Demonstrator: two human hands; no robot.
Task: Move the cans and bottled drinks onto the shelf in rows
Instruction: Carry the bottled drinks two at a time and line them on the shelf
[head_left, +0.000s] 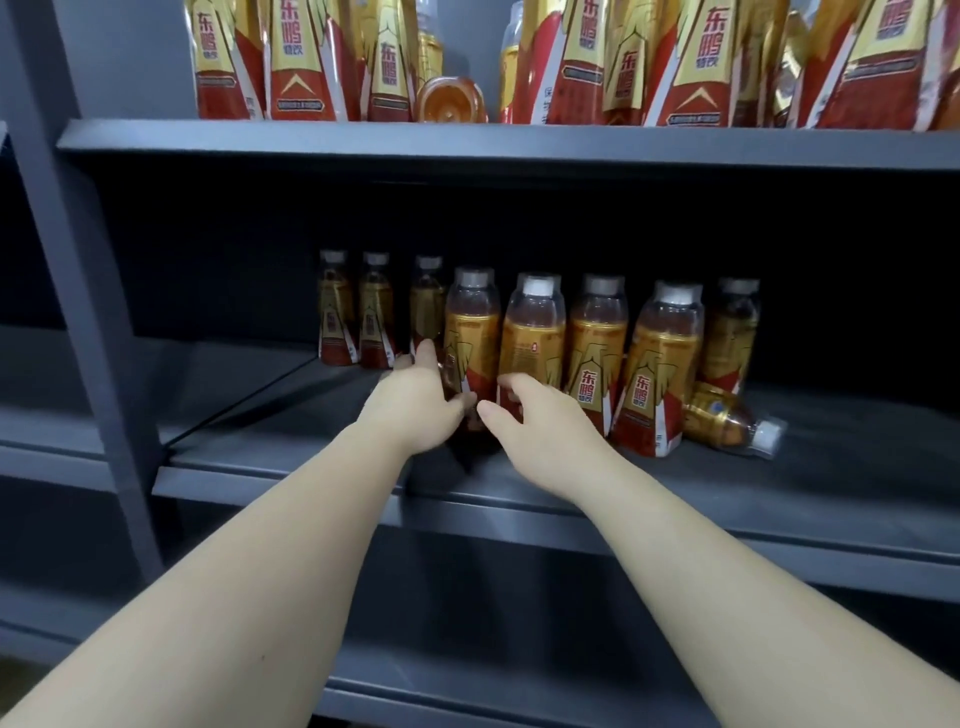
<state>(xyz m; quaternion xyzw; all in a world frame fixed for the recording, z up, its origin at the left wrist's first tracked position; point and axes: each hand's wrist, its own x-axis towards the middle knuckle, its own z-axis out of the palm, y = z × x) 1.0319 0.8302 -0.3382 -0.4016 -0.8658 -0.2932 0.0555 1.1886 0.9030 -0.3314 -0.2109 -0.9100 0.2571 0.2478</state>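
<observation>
Head: front-left bottle (470, 332) upright, cap (475, 278) up

A single head-worn wide-angle view faces forward and slightly down, close to grey shelving. The middle shelf (675, 483) crosses the frame's centre and the upper shelf (467, 143) runs along the top. The left forearm (234, 571) and right forearm (701, 571) enter from the bottom corners.

Forearms (270, 545) bare; left hand (422, 402), right hand (537, 434) bare
</observation>
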